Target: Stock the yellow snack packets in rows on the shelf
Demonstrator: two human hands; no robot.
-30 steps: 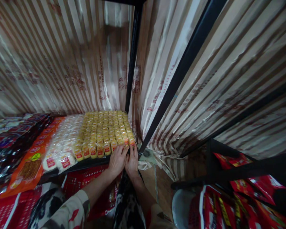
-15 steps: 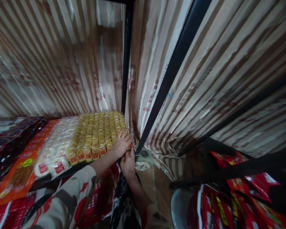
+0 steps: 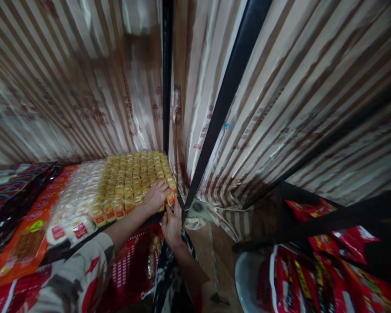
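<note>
A block of small yellow snack packets (image 3: 133,176) lies in rows on the black shelf (image 3: 94,232), at its right end. My left hand (image 3: 155,195) rests flat on the front right packets with its fingers spread. My right hand (image 3: 171,222) is just below, at the shelf's front corner, with its fingertips pinching a yellow packet with a red label (image 3: 170,198). Both forearms come up from the bottom of the view.
White packets with red labels (image 3: 73,204) and orange and dark packs (image 3: 22,204) fill the shelf to the left. A black shelf post (image 3: 215,117) stands by my hands. Striped curtain cloth (image 3: 280,108) hangs behind. Red bags (image 3: 313,278) sit lower right.
My left hand has moved up from the shelf edge onto the yellow packets. My right hand stays at the corner, now fingering the end packet. The view has shifted slightly.
</note>
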